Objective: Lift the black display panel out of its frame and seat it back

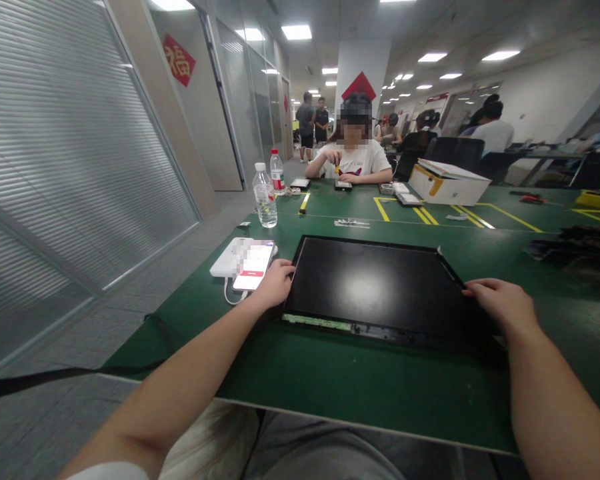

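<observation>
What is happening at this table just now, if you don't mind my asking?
A person is holding a black display panel by its sides, the left hand at the left edge and the right hand at the right. The panel is screen side up over the green table, with a green strip along its near edge. A lit smartphone lies by the left hand. Across the table, a co-worker has both hands at a small device.
</observation>
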Tool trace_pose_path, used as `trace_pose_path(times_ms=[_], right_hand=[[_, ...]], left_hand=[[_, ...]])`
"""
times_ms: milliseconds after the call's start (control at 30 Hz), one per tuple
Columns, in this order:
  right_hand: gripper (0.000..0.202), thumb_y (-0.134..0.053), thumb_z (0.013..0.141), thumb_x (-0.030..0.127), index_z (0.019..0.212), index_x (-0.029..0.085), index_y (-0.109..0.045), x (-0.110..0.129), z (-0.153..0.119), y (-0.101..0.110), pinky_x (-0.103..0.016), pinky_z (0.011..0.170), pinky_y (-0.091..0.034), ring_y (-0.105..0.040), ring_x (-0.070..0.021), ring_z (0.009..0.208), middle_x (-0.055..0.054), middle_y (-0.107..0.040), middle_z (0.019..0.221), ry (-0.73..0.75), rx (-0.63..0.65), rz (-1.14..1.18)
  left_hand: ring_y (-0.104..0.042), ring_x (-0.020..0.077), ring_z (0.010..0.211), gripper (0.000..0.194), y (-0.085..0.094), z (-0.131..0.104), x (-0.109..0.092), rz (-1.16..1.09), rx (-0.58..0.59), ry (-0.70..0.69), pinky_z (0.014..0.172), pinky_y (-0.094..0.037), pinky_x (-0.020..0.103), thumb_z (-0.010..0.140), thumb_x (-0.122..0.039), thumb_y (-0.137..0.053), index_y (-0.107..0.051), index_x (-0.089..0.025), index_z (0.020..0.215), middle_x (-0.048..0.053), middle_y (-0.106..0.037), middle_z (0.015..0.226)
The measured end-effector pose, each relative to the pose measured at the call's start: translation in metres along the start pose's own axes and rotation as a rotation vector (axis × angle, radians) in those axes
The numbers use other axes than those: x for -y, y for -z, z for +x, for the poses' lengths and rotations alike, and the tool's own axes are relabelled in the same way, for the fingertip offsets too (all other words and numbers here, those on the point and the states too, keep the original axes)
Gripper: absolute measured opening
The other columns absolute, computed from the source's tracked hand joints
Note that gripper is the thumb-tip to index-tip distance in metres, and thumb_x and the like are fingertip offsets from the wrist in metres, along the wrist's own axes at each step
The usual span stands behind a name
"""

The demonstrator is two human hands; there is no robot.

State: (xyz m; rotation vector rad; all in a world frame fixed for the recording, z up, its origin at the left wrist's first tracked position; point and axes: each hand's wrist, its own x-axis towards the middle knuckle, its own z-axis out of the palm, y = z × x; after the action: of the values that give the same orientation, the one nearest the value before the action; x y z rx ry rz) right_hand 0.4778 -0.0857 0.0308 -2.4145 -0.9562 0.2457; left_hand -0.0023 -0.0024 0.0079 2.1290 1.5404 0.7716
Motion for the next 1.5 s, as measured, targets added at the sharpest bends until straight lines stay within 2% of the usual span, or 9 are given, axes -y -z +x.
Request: trace_pose_path(times_ms=[133,267,433,567,667,833,1100,1267,1500], right_hand=[[0.021,-0.061,0.073,0.037,0.077,0.025,-0.078,-0.003,0.003,-0.002,-0.037,0.079,-0.046,-0.067,-0.0286,0.092,-0.006,-0.079,0.088,0.019,-0.005,0.019],[0.02,-0.061,0.072,0.036,0.075,0.026,-0.078,-0.004,0.004,-0.002,-0.036,0.076,-0.046,-0.067,-0.0278,0.089,-0.006,-0.079,0.086,0.03,-0.015,0.025],[0.021,-0.061,0.073,0.036,0.076,0.026,-0.079,0.0,-0.001,-0.001,-0.036,0.075,-0.046,-0.067,-0.0267,0.088,-0.006,-0.079,0.088,0.016,-0.016,-0.004],[0.021,-0.06,0.072,0.036,0.074,0.025,-0.078,0.0,-0.001,-0.001,-0.035,0.074,-0.046,-0.067,-0.0268,0.086,-0.006,-0.079,0.086,0.036,-0.028,0.0],[0.021,-0.06,0.071,0.036,0.074,0.026,-0.078,-0.002,0.001,-0.002,-0.035,0.074,-0.047,-0.068,-0.0271,0.086,-0.006,-0.078,0.084,0.053,-0.036,0.002],[0.023,-0.06,0.073,0.037,0.076,0.025,-0.079,-0.004,0.002,-0.004,-0.035,0.072,-0.046,-0.069,-0.0266,0.086,-0.006,-0.079,0.084,0.056,-0.039,0.004],[0.021,-0.061,0.073,0.036,0.073,0.026,-0.078,-0.002,0.001,-0.004,-0.034,0.069,-0.045,-0.069,-0.0268,0.083,-0.006,-0.079,0.082,0.06,-0.055,-0.018],[0.022,-0.059,0.073,0.035,0.075,0.026,-0.078,-0.004,0.003,-0.006,-0.035,0.069,-0.046,-0.069,-0.0267,0.084,-0.006,-0.079,0.084,0.072,-0.063,-0.023],[0.023,-0.059,0.074,0.035,0.078,0.025,-0.079,-0.003,0.001,-0.006,-0.035,0.073,-0.047,-0.069,-0.0277,0.088,-0.008,-0.079,0.088,0.068,-0.05,-0.027]], left_hand=[[-0.062,0.0298,0.132,0.043,0.001,-0.003,-0.004,0.028,0.011,-0.017,0.12,-0.047,0.046,0.086,-0.004,-0.052,-0.077,-0.016,0.119,0.014,-0.064,0.134],[-0.06,0.0295,0.135,0.054,0.01,-0.01,-0.014,0.075,0.014,-0.071,0.116,-0.051,0.044,0.092,-0.015,-0.056,-0.06,-0.013,0.146,0.017,-0.059,0.145],[-0.06,0.0347,0.134,0.049,0.028,-0.019,-0.026,0.227,0.148,-0.224,0.117,-0.047,0.05,0.091,-0.031,-0.069,-0.068,-0.014,0.137,0.017,-0.062,0.145],[-0.064,0.0352,0.13,0.057,0.041,-0.024,-0.032,0.291,0.321,-0.223,0.114,-0.049,0.047,0.086,-0.035,-0.079,-0.068,-0.018,0.139,0.014,-0.068,0.14],[-0.066,0.0336,0.128,0.062,0.047,-0.026,-0.036,0.293,0.389,-0.206,0.111,-0.05,0.044,0.083,-0.034,-0.082,-0.067,-0.02,0.142,0.012,-0.07,0.14],[-0.061,0.0344,0.135,0.072,0.049,-0.025,-0.037,0.274,0.431,-0.256,0.115,-0.047,0.043,0.076,-0.035,-0.09,-0.067,-0.018,0.142,0.014,-0.065,0.147],[-0.055,0.036,0.144,0.071,0.048,-0.024,-0.036,0.215,0.432,-0.267,0.119,-0.044,0.047,0.074,-0.029,-0.092,-0.068,-0.022,0.141,0.015,-0.056,0.158],[-0.042,0.0341,0.155,0.062,0.044,-0.028,-0.036,0.145,0.494,-0.311,0.124,-0.039,0.049,0.081,-0.016,-0.086,-0.068,-0.023,0.14,0.015,-0.044,0.168],[-0.039,0.0312,0.157,0.056,0.039,-0.031,-0.038,0.121,0.544,-0.386,0.127,-0.035,0.051,0.088,-0.006,-0.073,-0.069,-0.028,0.14,0.012,-0.045,0.168]])
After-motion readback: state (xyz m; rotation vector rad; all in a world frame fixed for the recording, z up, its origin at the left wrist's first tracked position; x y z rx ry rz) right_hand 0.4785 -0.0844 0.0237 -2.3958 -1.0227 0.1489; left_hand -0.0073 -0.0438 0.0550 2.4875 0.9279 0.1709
